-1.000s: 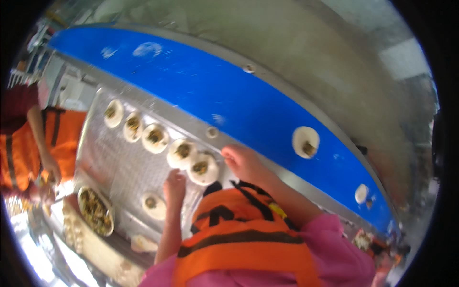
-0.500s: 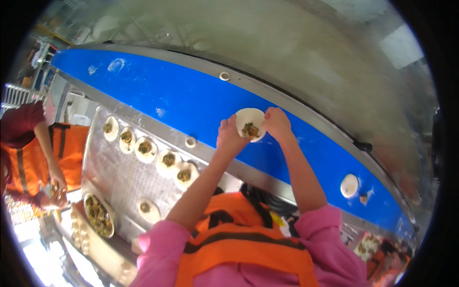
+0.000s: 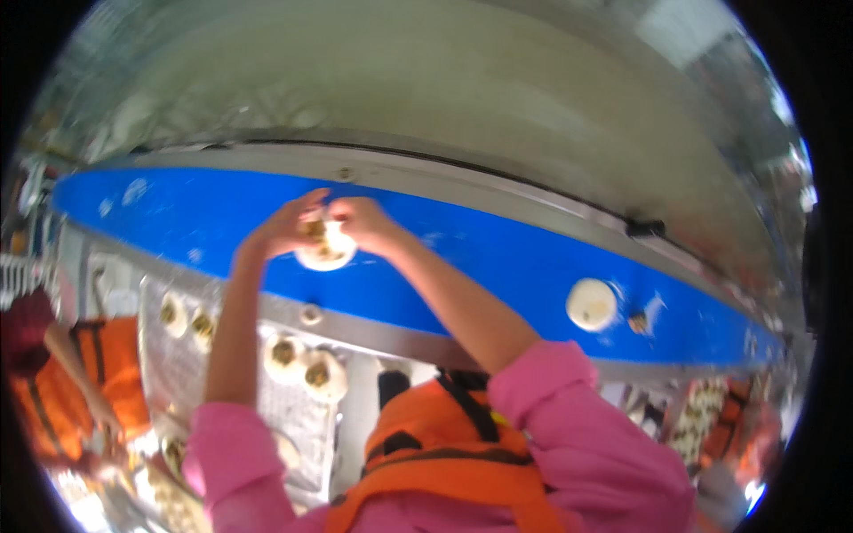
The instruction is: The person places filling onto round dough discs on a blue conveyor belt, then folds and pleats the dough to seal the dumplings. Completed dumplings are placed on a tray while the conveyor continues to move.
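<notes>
Right hand [image 3: 362,224] is pinching the wrapper [image 3: 327,256] at its far edge; left hand [image 3: 286,226] is curling beside it, apparently for steadying, blur hiding any grip; wrapper is sitting over the belt [image 3: 471,249], filling [image 3: 314,232] facing up, likely against spilling.

L hand [image 3: 293,226] & R hand [image 3: 362,222] are now working further L along the blue belt [image 3: 498,244], nearly meeting at far side of filled dough wrapper [image 3: 327,256] vs. gripping it from opp. sides ½ sec ago. It's now sitting betw. 2 round bolts [image 3: 345,175], no longer R of them. Plain dough wrapper [image 3: 593,304] is shifting L too, rel. to black knob [image 3: 646,229]. L forearm [image 3: 235,333] is now hiding part of the tray's wrapper row [image 3: 284,354].
</notes>
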The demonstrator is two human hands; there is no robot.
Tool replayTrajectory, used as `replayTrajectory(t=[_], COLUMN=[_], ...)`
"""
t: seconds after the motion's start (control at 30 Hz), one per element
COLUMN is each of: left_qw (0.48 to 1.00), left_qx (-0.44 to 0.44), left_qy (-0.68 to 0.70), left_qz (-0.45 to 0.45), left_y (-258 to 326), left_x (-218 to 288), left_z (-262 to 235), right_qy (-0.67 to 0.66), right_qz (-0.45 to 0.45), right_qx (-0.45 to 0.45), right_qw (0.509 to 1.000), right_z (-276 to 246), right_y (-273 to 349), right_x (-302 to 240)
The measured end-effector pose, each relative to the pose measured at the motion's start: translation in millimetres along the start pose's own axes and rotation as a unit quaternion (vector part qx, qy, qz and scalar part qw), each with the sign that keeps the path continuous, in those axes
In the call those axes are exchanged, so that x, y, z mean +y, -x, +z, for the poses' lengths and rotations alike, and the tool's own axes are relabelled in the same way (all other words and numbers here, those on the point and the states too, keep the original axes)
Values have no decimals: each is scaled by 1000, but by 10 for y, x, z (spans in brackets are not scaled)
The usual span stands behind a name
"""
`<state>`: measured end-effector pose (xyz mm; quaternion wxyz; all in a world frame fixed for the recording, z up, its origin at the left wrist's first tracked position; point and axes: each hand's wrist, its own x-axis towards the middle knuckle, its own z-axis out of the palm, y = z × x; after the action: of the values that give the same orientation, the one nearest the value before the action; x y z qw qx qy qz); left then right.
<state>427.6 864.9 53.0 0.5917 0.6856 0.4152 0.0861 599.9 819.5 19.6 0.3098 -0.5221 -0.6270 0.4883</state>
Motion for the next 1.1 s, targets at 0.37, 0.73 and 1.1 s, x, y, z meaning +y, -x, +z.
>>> replayTrajectory(t=[0.37, 0.73, 1.1], left_qw=[845, 947, 952], left_qx=[52, 230, 90], left_qy=[-523, -209, 241], left_qz=[97, -82, -163], left_y=[220, 1187, 2661], left_x=[300, 133, -496], left_z=[-291, -707, -357], right_qy=[169, 145, 323], right_qz=[-72, 222, -14], right_qx=[207, 56, -41], right_qw=[961, 963, 945], right_z=[-1675, -2179, -1028], right_y=[2172, 3097, 1487], right_x=[-80, 96, -152])
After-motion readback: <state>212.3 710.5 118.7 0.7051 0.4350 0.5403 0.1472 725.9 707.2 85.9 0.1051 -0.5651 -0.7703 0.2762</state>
